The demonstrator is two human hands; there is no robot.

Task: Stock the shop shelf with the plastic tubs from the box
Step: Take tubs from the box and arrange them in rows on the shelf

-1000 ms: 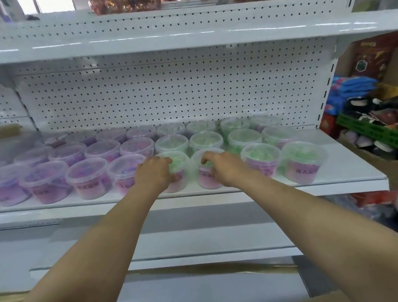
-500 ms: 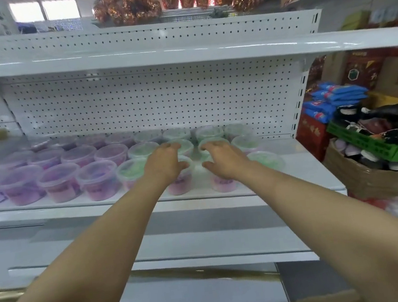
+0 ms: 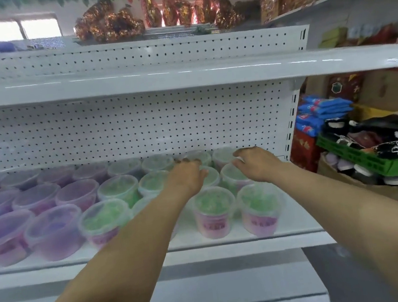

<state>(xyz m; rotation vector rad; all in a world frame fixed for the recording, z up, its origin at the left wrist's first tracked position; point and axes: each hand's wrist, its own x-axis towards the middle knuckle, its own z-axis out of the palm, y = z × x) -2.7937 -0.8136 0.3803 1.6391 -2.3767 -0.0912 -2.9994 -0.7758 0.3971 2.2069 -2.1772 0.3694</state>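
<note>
Clear lidded plastic tubs stand in rows on the white shelf [image 3: 229, 243]. Purple-filled tubs [image 3: 52, 231] take up the left side. Green-filled tubs with pink labels [image 3: 213, 212] fill the middle and right. My left hand [image 3: 187, 177] lies palm down over a middle-row green tub [image 3: 207, 178], its fingertips reaching the back row. My right hand [image 3: 257, 165] is beside it with fingers spread, above the rightmost middle-row tub [image 3: 233, 176]. Neither hand has lifted a tub. The box is out of view.
The upper shelf [image 3: 184, 77] overhangs the tubs, and a pegboard back panel [image 3: 139, 125] stands behind them. Beyond the shelf's right end are a green crate of dark goods [image 3: 370, 167], blue packets [image 3: 323, 108] and cardboard boxes. A lower shelf [image 3: 211, 297] juts out beneath my arms.
Both hands have left the front-row tubs and reached deeper and rightwards over the middle and back rows. My view has come closer to the shelf.
</note>
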